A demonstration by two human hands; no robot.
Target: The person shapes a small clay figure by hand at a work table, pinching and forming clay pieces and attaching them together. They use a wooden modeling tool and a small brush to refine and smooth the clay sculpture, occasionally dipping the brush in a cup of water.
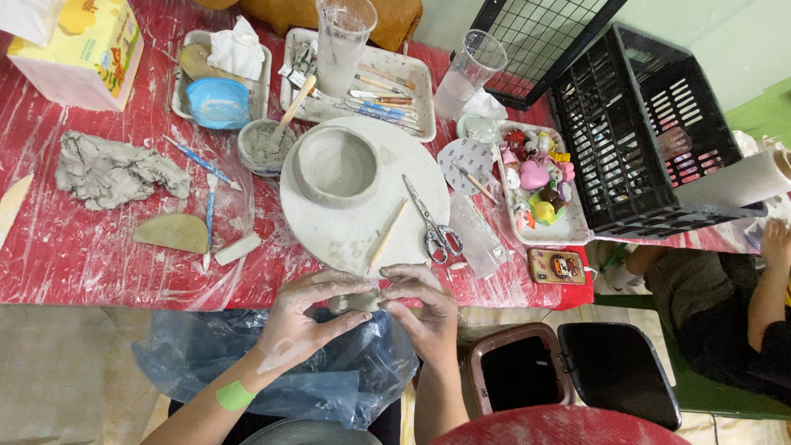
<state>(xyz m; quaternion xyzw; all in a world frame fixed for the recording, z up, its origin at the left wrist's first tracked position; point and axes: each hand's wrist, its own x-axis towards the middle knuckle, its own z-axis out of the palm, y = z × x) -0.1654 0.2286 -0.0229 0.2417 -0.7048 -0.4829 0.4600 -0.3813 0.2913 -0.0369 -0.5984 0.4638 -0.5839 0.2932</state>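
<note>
Together my left hand (pixel 309 317) and right hand (pixel 420 309) pinch a clay lump (pixel 356 302), fingers curled. Just beyond them sits the clay bowl (pixel 336 165).

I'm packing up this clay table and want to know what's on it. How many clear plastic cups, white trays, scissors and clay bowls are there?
Clear plastic cups: 2, one tall, one by the black crate.
White trays: 3, left, middle, right.
Scissors: 1
Clay bowls: 1, on the round white board.
Total: 7
</note>
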